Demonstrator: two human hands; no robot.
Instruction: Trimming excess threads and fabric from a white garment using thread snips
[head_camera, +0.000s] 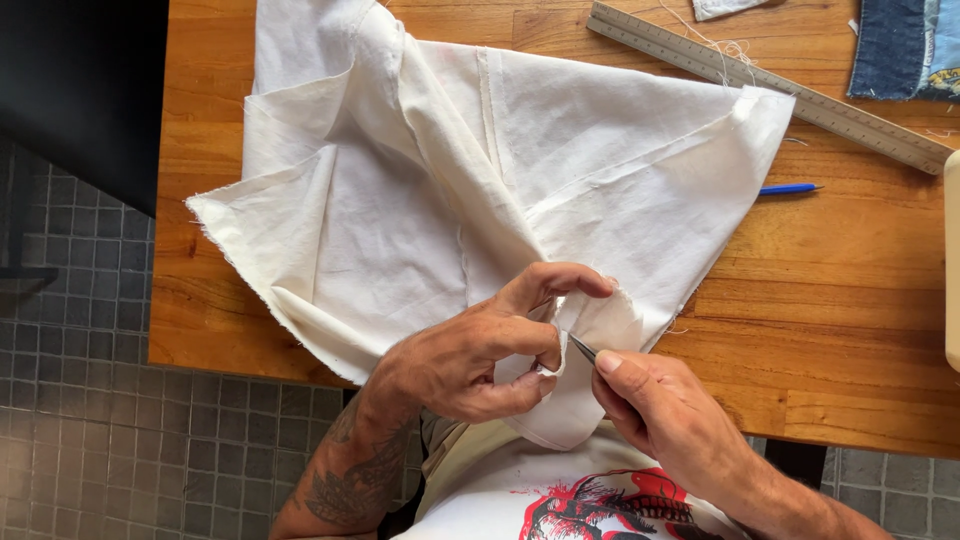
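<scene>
His left hand (470, 360) pinches the cream cloth (450, 190) at its near edge, grip clamped; his right hand (660, 405) clamps a slim metal tool (582, 348) against it. The cloth spreads over the wooden surface (840, 330), ruler (770, 85) beyond.

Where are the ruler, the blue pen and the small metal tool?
ruler (770, 85), head view, middle of its long face.
blue pen (787, 188), head view, on its barrel beside the cloth's edge.
small metal tool (582, 347), head view, on the tip showing past the right hand's fingers.
</scene>
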